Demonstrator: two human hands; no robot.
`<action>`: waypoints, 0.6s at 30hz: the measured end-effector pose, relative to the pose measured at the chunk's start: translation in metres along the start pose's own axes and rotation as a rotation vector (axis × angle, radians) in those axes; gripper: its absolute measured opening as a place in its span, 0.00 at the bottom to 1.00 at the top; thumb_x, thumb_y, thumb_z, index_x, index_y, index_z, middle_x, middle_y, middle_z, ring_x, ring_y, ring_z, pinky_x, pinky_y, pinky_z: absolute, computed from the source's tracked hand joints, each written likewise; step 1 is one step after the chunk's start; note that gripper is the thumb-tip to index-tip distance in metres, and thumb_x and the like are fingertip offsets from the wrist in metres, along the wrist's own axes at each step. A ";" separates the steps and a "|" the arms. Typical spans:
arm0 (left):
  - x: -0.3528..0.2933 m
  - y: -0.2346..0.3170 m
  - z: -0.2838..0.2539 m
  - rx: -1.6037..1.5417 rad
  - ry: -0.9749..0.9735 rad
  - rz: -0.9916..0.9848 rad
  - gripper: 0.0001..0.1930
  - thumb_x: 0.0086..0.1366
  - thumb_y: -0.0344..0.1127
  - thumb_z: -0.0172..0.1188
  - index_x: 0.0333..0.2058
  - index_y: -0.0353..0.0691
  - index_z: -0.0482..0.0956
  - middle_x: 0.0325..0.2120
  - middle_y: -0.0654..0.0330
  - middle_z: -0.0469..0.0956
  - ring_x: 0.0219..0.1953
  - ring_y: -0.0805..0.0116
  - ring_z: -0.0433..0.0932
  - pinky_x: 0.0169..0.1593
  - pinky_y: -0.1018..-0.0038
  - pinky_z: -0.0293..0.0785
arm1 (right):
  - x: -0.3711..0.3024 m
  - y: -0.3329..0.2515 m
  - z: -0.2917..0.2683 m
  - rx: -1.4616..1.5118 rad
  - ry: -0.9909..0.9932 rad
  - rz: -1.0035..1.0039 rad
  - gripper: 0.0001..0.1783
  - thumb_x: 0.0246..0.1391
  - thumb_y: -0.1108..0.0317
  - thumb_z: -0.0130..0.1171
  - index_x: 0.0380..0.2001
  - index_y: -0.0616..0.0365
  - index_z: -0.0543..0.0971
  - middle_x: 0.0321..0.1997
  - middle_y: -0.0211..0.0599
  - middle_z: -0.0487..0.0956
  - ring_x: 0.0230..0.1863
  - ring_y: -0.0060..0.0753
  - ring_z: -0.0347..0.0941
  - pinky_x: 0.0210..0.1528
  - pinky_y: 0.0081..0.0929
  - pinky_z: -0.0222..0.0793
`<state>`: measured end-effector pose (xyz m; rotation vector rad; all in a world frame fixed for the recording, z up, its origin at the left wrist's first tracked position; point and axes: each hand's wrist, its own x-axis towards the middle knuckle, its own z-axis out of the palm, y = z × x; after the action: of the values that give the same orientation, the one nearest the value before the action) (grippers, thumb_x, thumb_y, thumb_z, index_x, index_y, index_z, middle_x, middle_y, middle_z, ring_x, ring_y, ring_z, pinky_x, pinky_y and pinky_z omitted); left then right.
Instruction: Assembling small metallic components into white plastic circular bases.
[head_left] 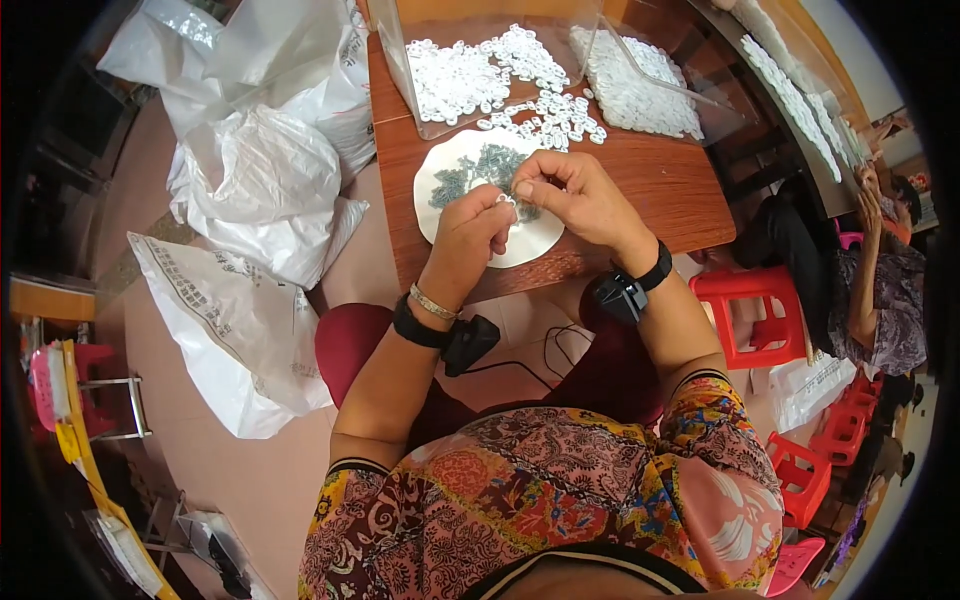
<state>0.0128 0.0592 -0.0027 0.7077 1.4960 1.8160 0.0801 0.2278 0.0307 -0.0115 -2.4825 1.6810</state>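
Note:
My left hand pinches a small white plastic piece with a looped outline between thumb and curled fingers. Close beside it, my right hand has thumb and forefinger pressed together, fingertips almost touching the white piece. What those fingertips hold is too small to make out. Both hands are above a cream plate with a wavy rim. Many small grey-green pieces, perhaps screws, lie heaped on the plate. Just beyond the plate, loose white plastic pieces are scattered on the brown wooden table.
Clear panels stand around a heap of white pieces; a second clear-walled heap lies to its right. White sacks fill the floor at left. A red stool stands at right, near another person. Black cables run below the table.

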 end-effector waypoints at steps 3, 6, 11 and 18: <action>0.000 -0.001 0.001 0.012 -0.003 0.000 0.10 0.62 0.38 0.48 0.24 0.41 0.71 0.16 0.69 0.68 0.18 0.82 0.65 0.22 0.85 0.58 | -0.001 -0.007 0.002 -0.020 0.000 -0.001 0.07 0.53 0.70 0.57 0.28 0.63 0.76 0.20 0.19 0.69 0.25 0.11 0.59 0.26 0.15 0.57; 0.000 0.002 0.003 -0.029 0.038 -0.001 0.10 0.58 0.34 0.51 0.21 0.38 0.68 0.14 0.68 0.66 0.17 0.81 0.63 0.22 0.82 0.59 | -0.002 -0.008 -0.001 -0.046 -0.033 0.031 0.08 0.54 0.68 0.56 0.28 0.62 0.77 0.22 0.21 0.72 0.27 0.12 0.62 0.30 0.16 0.60; 0.000 0.003 0.002 -0.006 0.059 -0.002 0.10 0.59 0.34 0.51 0.20 0.37 0.68 0.14 0.68 0.65 0.17 0.81 0.62 0.22 0.82 0.59 | -0.002 -0.008 0.001 -0.068 -0.018 0.029 0.08 0.54 0.67 0.56 0.28 0.62 0.77 0.22 0.21 0.71 0.26 0.12 0.61 0.29 0.16 0.59; 0.000 0.002 0.002 0.001 0.061 0.009 0.10 0.59 0.33 0.50 0.20 0.37 0.67 0.14 0.68 0.65 0.17 0.81 0.62 0.22 0.82 0.58 | -0.002 -0.005 0.002 -0.047 -0.023 0.020 0.08 0.54 0.67 0.56 0.27 0.61 0.76 0.21 0.20 0.70 0.26 0.12 0.60 0.28 0.16 0.58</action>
<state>0.0143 0.0598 0.0001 0.6657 1.5356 1.8585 0.0818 0.2241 0.0348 -0.0225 -2.5466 1.6385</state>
